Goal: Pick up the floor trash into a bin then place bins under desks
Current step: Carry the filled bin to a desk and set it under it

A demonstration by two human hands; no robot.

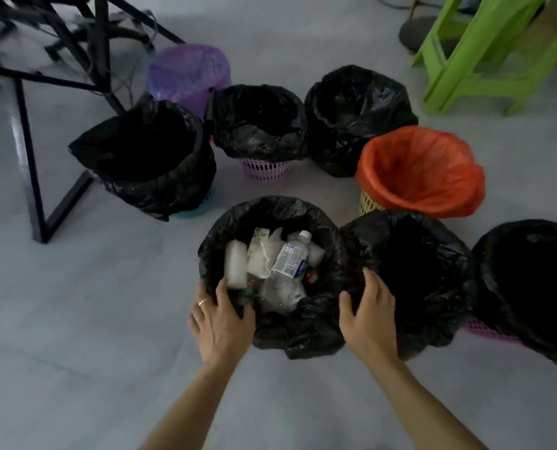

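While a cluster of lined bins is waiting on the grey floor (pixel 75 319), a person is taking the full bin (pixel 303 332) between both hands. It is sitting nearest the camera, in front of the others and pressed against a black-lined neighbour (pixel 433 319) on its right.

The left hand (pixel 221 316) is grasping the near-left rim, thumb hooking over the edge into the liner and fingers wrapping the outside. The right hand (pixel 368 319) is lying released against the near-right side, fingers almost straight, pressing the plastic rather than pinching it.

The trash appears to be gathered already, so the step in hand is judged to be the lift toward a bench. Doing it well is likely calling for a grip that is catching the basket rim through the loose black liner, not the film alone, which could be slipping off. The right hand is probably needing to curl in the same way first. The load should be rising straight up and level, clear of the neighbour and the orange-lined bin (pixel 433 206) behind, before swinging toward the black bench frame (pixel 27 151) at left.

The bin is standing upright, its long axis running from floor to rim and its mouth pointing up at the camera. Inside, a plastic bottle (pixel 291 258) is lying tilted among white wrappers, cap pointing away from the person.
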